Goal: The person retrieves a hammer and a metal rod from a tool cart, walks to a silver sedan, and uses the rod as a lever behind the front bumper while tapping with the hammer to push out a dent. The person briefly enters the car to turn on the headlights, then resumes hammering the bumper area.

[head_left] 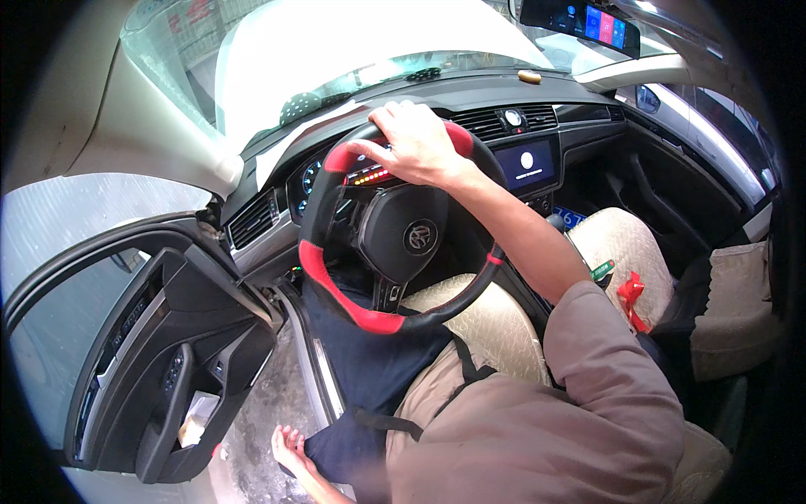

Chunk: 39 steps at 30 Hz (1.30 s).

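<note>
Gripping the steering wheel (pixel 401 233), right hand (pixel 413 144) partly hides gauges (pixel 310 176); empty left hand (pixel 290 449) hangs unclenched near the door (pixel 201 302).

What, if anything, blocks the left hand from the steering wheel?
Nothing visible blocks it outright. The left hand is low, beside the left leg, which borders the way up to the steering wheel. The right hand lies over the top of the rim.

Strg whl (pixel 401 237) btwn L door (pixel 206 290) & R dash screen (pixel 514 165).
</note>
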{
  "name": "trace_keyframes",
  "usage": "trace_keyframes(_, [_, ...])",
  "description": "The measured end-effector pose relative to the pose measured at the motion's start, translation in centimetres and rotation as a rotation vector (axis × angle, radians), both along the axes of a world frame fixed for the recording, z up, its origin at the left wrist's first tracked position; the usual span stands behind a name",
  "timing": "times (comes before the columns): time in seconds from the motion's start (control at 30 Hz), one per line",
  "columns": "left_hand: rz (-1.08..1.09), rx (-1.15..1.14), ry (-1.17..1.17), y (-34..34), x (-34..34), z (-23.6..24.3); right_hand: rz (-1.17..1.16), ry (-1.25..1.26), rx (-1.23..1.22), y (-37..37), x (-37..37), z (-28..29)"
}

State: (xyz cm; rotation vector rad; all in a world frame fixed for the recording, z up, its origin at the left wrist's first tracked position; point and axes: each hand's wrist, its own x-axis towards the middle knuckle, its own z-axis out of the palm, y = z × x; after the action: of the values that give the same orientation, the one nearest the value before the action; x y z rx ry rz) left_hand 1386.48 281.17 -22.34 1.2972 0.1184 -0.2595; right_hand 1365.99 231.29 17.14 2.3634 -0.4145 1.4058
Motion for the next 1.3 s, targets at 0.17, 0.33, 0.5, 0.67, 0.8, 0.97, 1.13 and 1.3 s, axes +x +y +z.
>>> trace_keyframes(0.17, [0.015,-0.003,0.008,0.3,0.0,0.0,0.005,-0.065,0.088,-0.5,-1.8,-0.3])
trace_keyframes(0.33, [0.035,-0.022,0.030,0.1,-0.2,0.0,-0.070,-0.117,0.343,-2.0,-6.0,-2.7])
trace_keyframes(0.5, [0.030,-0.028,0.029,-0.3,-0.4,0.3,-0.061,-0.314,0.682,-3.0,-11.2,-10.7])
trace_keyframes(0.67, [0.025,-0.041,0.028,-0.5,-0.3,0.5,-0.194,-0.482,0.886,0.7,-12.5,-23.6])
trace_keyframes(0.8, [0.026,-0.032,0.032,-0.4,-0.3,0.2,0.021,-0.619,0.965,5.3,-11.3,-27.4])
trace_keyframes(0.97, [0.015,0.000,0.037,0.0,-0.1,-0.4,0.288,-0.440,1.430,4.8,-15.0,-24.4])
trace_keyframes(1.13, [-0.027,-0.016,0.022,0.5,0.6,-1.1,0.154,-0.209,1.365,1.3,-18.0,-20.6])
trace_keyframes(1.3, [-0.025,-0.015,0.003,0.7,1.0,-1.1,0.244,-0.304,0.848,-1.8,-15.7,-11.7])
